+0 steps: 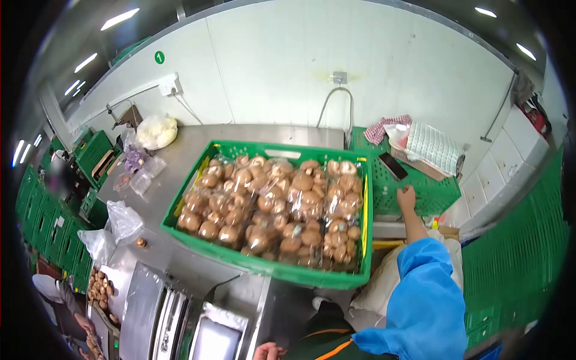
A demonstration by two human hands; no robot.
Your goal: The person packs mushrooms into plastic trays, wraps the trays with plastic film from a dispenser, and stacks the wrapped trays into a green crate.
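Note:
A large green crate (282,273) sits on the steel table, filled with plastic-wrapped packs of brown mushrooms (270,198). To its right, my right hand (407,197) is held at the side of a second green crate (433,195), just below a dark smartphone (392,166) lying on that crate. Its fingers are curled closed, and whatever may be inside them is hidden. My left hand (269,351) shows only partly at the bottom edge, close to my body. Its fingers look bent inward; I cannot see anything held.
A steel packing machine (157,318) stands at the lower left, beside loose mushrooms (100,287) and another person's hand (86,324). Plastic bags (124,219) and a single mushroom (141,242) lie on the steel table (174,162). A white sack (381,282) stands below my right arm.

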